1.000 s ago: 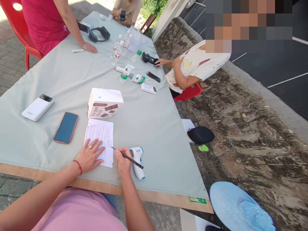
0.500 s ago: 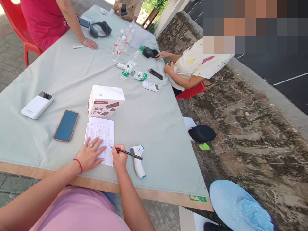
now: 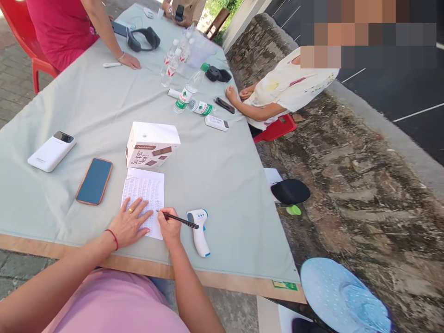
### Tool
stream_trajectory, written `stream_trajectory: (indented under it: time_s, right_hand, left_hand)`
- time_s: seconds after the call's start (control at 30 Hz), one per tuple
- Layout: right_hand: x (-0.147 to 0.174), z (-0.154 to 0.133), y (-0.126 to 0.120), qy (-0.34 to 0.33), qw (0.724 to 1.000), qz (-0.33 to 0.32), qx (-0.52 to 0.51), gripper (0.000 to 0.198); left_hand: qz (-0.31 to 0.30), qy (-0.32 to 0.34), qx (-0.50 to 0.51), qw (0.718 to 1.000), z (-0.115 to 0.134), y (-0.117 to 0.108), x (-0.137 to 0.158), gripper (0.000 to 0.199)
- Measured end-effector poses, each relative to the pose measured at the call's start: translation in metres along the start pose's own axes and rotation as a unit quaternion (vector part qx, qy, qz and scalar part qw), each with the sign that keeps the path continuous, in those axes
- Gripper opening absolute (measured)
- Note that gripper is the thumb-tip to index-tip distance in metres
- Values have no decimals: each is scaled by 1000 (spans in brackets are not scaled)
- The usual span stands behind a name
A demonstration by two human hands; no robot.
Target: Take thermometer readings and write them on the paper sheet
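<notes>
A sheet of paper point(image 3: 144, 185) covered in small writing lies on the cloth-covered table near me. My left hand point(image 3: 130, 222) rests flat on its lower part, fingers spread, with a ring and a red string bracelet. In my right hand point(image 3: 169, 224) a black pen point(image 3: 183, 220) is gripped, its tip at the paper's right side. Just right of that hand lies a white and blue infrared thermometer point(image 3: 199, 233). A white and brown box point(image 3: 152, 144) marked "Super Meal" stands at the paper's far edge.
To the left lie a phone point(image 3: 94, 181) and a white power bank point(image 3: 52, 151). Farther off are several water bottles point(image 3: 186, 95), a headset point(image 3: 143, 39) and a white device point(image 3: 217, 122). Other people sit or lean around the table point(image 3: 222, 185). A blue hat point(image 3: 343, 291) is at lower right.
My right hand and the pen have shifted slightly left over the paper. The person at the right has drawn a hand back from the black object. My left hand stays put.
</notes>
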State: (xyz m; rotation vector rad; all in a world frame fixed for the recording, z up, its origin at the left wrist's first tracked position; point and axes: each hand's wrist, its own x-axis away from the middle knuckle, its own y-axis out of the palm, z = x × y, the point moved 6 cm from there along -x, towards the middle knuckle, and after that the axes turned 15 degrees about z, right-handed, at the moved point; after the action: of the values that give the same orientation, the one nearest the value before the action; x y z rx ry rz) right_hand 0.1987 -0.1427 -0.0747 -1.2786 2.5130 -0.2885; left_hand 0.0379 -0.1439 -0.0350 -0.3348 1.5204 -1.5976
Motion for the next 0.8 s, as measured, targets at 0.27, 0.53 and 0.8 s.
stream_trajectory:
  time_s: [0.27, 0.53, 0.8]
  right_hand:
    - [0, 1, 1, -9, 1000, -14, 7, 14]
    - [0, 1, 1, -8, 1000, -18, 5, 14]
    - [0, -2, -1, -3, 1000, 1, 0, 15]
  left_hand:
    - [-11, -3, 4, 1000, 0, -3, -1, 53]
    - [-14, -4, 1, 1000, 0, -3, -1, 53]
    - [-9, -4, 4, 1000, -1, -1, 0, 53]
